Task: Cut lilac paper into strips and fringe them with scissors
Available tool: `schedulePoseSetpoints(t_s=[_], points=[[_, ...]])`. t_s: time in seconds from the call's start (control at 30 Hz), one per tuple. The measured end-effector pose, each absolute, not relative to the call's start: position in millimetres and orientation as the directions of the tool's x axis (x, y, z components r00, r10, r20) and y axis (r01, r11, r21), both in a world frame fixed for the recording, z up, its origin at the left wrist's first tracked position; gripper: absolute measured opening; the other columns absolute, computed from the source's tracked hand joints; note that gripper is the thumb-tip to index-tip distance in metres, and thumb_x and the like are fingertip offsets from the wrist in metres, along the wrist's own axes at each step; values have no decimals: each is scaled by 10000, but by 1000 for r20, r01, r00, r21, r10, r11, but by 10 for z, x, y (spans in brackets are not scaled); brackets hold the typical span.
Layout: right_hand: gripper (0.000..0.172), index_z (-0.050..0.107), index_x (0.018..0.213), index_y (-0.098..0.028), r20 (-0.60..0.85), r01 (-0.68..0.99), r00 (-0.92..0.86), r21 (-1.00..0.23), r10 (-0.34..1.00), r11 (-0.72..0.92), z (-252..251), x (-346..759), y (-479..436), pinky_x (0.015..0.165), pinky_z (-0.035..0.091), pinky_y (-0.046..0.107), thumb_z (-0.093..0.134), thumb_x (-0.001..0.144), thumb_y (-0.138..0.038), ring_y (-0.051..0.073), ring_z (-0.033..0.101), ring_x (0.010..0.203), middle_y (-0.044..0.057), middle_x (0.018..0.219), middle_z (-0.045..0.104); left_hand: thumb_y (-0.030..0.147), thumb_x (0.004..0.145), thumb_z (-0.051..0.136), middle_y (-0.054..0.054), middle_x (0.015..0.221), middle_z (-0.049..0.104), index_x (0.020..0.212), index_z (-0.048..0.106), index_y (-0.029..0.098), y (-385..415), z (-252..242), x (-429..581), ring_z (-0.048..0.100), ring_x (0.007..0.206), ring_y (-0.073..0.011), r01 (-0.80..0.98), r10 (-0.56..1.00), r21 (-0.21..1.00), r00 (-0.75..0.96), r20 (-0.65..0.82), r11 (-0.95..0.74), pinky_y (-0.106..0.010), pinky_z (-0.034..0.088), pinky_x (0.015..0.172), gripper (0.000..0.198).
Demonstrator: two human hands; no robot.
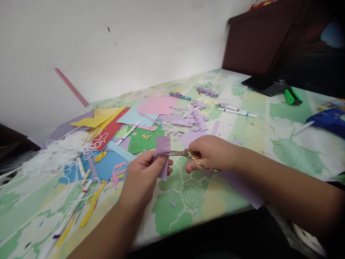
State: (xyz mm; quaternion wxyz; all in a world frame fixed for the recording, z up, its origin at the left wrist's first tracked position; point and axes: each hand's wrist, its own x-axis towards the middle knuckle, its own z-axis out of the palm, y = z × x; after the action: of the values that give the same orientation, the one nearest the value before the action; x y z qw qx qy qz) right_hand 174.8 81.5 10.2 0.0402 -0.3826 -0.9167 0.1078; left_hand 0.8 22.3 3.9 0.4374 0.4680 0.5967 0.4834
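My left hand [144,174] pinches a strip of purple paper [162,144] upright between thumb and fingers. Short slits run along the upper right edge of that strip. My right hand [207,153] is closed around the handles of a pair of scissors [185,153] with gold-coloured loops. The scissors point left, and their blades meet the strip's right edge just above my left thumb. Beneath my right forearm, a longer purple paper piece [244,189] reaches past the table's front edge. Fringed purple scraps [198,120] lie beyond my hands.
White string [61,151] lies tangled at the left, near coloured paper sheets [110,129] and markers [72,212]. More markers [237,112], a black tablet-like object [262,85] and a green-handled tool [292,96] are at the right. A patterned cloth [188,208] covers the table, which meets a white wall.
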Motion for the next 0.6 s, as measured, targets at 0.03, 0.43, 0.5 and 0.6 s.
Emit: schedulePoseSetpoints(t_s=[0.03, 0.43, 0.5, 0.6], points=[[544, 481, 556, -165, -5, 691, -705, -233, 710, 684, 102, 1752, 812, 419, 200, 206, 332, 607, -687, 80, 332, 431, 1, 500, 478, 311, 638, 574, 19, 546, 593, 691, 601, 157, 219, 40, 5, 538, 461, -83, 146, 982, 985, -181, -59, 86, -173, 407, 424, 165], [540, 481, 580, -164, -17, 674, -717, -273, 697, 687, 71, 1743, 818, 431, 214, 207, 328, 617, -681, 83, 348, 450, 8, 531, 487, 317, 656, 564, 37, 535, 612, 704, 616, 195, 214, 48, 3, 545, 479, -71, 221, 986, 974, -163, -13, 49, -161, 410, 468, 141], [541, 478, 576, -163, -18, 669, -722, -274, 692, 691, 71, 1737, 814, 429, 213, 206, 324, 620, -679, 83, 347, 449, 10, 529, 486, 316, 650, 569, 32, 531, 611, 704, 618, 189, 210, 49, 7, 549, 478, -78, 213, 986, 975, -165, -24, 59, -169, 413, 466, 147], [545, 479, 576, -159, -32, 667, -725, -280, 688, 691, 72, 1729, 812, 424, 211, 205, 311, 631, -675, 82, 346, 443, 12, 519, 479, 320, 643, 572, 21, 539, 613, 705, 617, 178, 208, 48, 10, 553, 480, -88, 194, 984, 978, -170, -49, 82, -180, 417, 467, 162]])
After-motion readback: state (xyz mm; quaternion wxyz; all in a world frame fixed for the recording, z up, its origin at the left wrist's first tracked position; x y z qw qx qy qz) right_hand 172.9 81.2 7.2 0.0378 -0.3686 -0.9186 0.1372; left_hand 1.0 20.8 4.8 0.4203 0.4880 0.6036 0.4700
